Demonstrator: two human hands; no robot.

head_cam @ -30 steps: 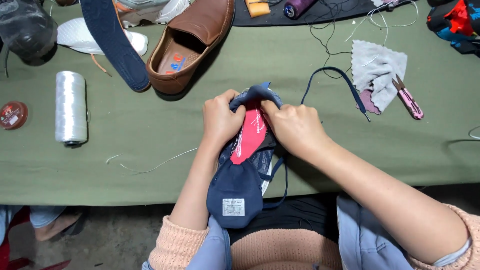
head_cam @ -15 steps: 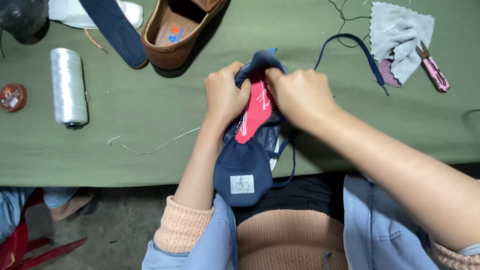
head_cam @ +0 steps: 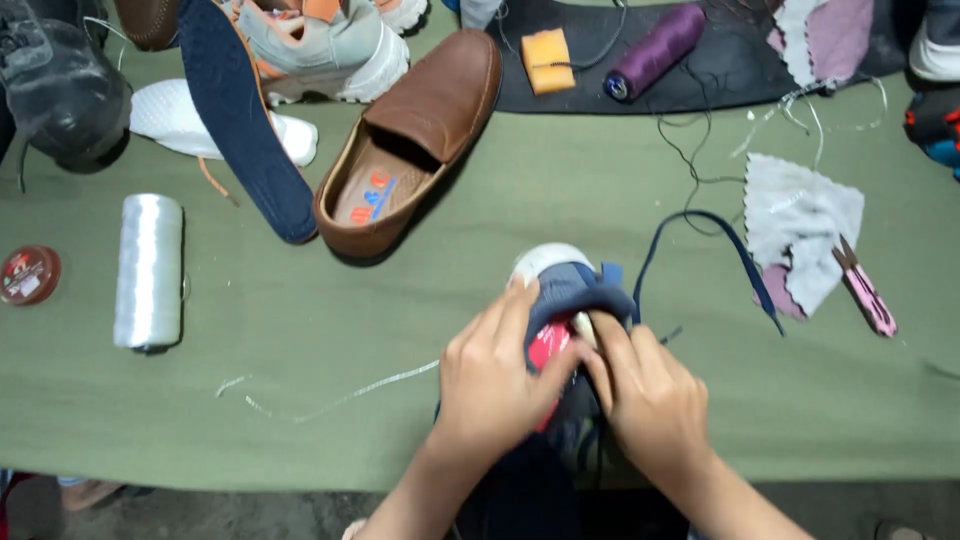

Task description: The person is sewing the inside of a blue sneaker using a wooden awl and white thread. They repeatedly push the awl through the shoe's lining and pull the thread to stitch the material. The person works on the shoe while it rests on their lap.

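I have the navy sneaker (head_cam: 570, 300) pinched between both hands at the near edge of the green table (head_cam: 300, 330), right of its middle, with the heel hanging off the edge toward my lap and the white toe cap resting on the cloth. My left hand (head_cam: 490, 385) is curled over the left side of the shoe's opening, fingers closed on the collar and on the red insole (head_cam: 545, 345) showing inside; my right hand (head_cam: 650, 400) grips the right side, thumb and forefinger narrowed to a pinch at the mouth. I judge I am partway through working the insole or lining at the opening, either seating it or pulling it free; I cannot tell which. The next move, as I read it, calls for a firm left-hand hold while the right fingers work the red piece along the shoe without bunching it. The shoe's long axis runs from me toward the far edge, toe pointing away, tilted slightly left. A navy lace (head_cam: 700, 250) loops out to the right. A brown loafer (head_cam: 415, 140) lies farther off, a white thread spool (head_cam: 148, 270) near the left edge, and pink snips (head_cam: 865, 290) lie on a grey cloth scrap (head_cam: 800, 225) to the right.
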